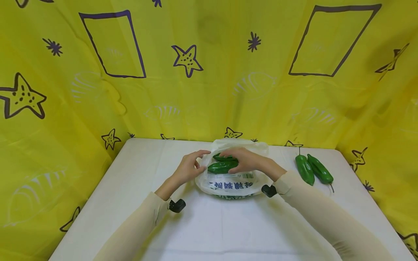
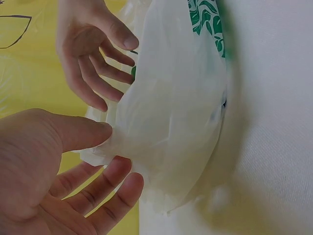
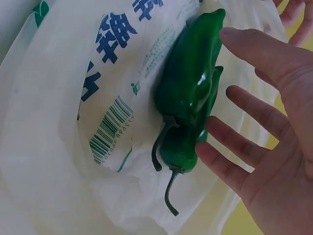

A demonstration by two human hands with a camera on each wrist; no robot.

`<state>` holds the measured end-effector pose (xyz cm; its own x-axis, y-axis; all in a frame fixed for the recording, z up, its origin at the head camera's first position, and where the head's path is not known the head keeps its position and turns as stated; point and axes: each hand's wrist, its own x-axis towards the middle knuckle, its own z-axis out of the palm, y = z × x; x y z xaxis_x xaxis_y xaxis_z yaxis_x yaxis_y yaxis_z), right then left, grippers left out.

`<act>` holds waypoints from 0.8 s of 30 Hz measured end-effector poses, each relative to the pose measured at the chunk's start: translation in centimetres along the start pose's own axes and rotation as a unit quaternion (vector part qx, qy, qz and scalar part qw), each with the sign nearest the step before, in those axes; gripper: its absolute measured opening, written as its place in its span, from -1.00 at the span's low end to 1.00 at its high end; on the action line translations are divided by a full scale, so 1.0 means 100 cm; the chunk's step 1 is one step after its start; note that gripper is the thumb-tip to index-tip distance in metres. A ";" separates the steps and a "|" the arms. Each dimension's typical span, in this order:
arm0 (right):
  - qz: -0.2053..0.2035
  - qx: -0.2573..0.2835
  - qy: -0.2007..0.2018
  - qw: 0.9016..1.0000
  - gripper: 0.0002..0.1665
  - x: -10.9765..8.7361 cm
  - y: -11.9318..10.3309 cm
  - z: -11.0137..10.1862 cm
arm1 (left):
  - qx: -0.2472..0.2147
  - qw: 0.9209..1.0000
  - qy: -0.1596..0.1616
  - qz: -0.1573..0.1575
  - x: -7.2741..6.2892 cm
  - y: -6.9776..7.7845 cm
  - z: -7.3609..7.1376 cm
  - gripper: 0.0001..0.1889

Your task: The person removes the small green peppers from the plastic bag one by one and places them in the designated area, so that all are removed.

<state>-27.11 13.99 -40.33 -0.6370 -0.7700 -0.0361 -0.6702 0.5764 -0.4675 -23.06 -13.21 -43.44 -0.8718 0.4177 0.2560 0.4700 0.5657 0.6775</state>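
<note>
A white plastic bag (image 1: pixel 202 185) with blue lettering and a barcode lies on the table, its mouth spread. Two glossy green peppers (image 1: pixel 223 167) (image 3: pixel 188 83) lie side by side within the bag's opening, stems towards the right. At the bag's left edge, my left hand (image 1: pixel 187 167) holds the thin rim between thumb and fingers; the left wrist view shows the film (image 2: pixel 100 155) there. My right hand (image 1: pixel 245 159) is over the peppers from the right, thumb and fingers spread apart. Its fingertips (image 3: pixel 215 125) come right up to the peppers' far side.
Two more green peppers (image 1: pixel 304 169) (image 1: pixel 320 169) lie on the white table (image 1: pixel 209 228) to the right, beyond my right forearm. A yellow curtain (image 1: pixel 209 90) with starfish drawings hangs behind the table and along both sides.
</note>
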 end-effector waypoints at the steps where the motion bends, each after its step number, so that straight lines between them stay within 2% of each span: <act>1: 0.003 -0.004 -0.001 1.000 -0.26 0.001 0.000 0.001 | 0.000 1.000 0.000 0.000 0.000 0.000 0.000 -0.40; 6: 0.021 -0.014 -0.011 1.000 -0.25 0.007 0.000 0.006 | 0.003 1.000 0.000 0.003 0.000 -0.001 0.000 -0.40; 13: 0.016 -0.019 -0.012 1.000 -0.28 0.010 -0.001 0.011 | 0.002 1.000 -0.001 -0.003 0.000 -0.001 0.000 -0.40; 24: 0.041 -0.022 -0.033 0.998 -0.32 0.015 -0.003 0.015 | 0.002 1.000 -0.004 -0.012 0.000 0.001 -0.001 -0.40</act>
<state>-27.30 12.32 -41.58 -0.6655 -0.7349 -0.1310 -0.6332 0.6487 -0.4222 -22.99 -13.22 -43.33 -0.8819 0.4092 0.2340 0.4492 0.5791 0.6803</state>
